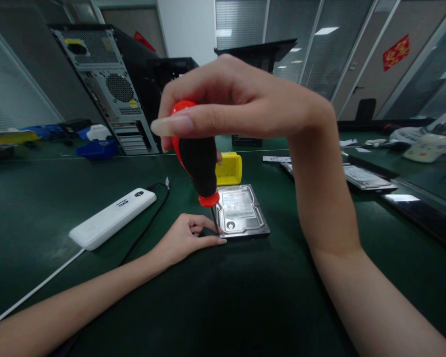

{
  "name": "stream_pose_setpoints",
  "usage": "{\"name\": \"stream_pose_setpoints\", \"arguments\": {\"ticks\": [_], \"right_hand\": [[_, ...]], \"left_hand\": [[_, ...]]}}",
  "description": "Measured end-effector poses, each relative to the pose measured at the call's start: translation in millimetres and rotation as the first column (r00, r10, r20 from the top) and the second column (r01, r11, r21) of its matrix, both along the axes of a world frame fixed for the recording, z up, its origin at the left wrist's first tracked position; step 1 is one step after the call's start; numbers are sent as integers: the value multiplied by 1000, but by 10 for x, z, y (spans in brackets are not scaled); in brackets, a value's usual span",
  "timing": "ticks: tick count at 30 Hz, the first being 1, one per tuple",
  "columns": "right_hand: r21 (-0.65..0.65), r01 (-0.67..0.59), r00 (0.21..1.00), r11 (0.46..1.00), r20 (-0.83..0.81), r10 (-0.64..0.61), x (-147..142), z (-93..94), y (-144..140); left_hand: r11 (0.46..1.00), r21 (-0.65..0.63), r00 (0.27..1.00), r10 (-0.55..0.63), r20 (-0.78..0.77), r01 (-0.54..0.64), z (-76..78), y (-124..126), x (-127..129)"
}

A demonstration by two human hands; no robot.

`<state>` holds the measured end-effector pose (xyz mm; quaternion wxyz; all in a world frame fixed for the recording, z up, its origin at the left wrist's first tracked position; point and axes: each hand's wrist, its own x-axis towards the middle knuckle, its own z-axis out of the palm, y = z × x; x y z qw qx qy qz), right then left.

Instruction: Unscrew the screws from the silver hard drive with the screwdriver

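Note:
A silver hard drive [241,210] lies flat on the dark green table [245,297]. My right hand [238,104] grips the top of a red and black screwdriver [198,161] that stands upright, its tip at the drive's near left corner. My left hand [186,238] rests on the table against that same corner, fingertips pinched around the screwdriver's thin shaft near the tip. The tip itself is hidden between my fingers.
A white power strip [111,218] with a black cable lies to the left. A yellow box [229,168] sits behind the drive. Another drive [364,177] lies at the right. Computer tower cases [107,79] stand at the back, with blue and yellow bins [96,148] at far left.

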<state>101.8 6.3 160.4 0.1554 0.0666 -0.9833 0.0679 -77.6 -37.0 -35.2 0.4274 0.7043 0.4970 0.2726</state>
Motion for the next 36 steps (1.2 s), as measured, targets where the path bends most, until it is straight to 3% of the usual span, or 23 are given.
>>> {"name": "stream_pose_setpoints", "arguments": {"ticks": [19,28,36], "right_hand": [[4,18,1000,1000,-12,-18,3,-9,-14],[3,14,1000,1000,1,-14,9,-3,-7],[28,47,999,998,-9,-47,-7,-6,-7]], "left_hand": [[995,-96,994,-1,114,12,-4,-15,6],[999,-47,1000,5,23,-4,-13,1,-9],[998,-60,997,11,79,-7,16,-26,22]]}}
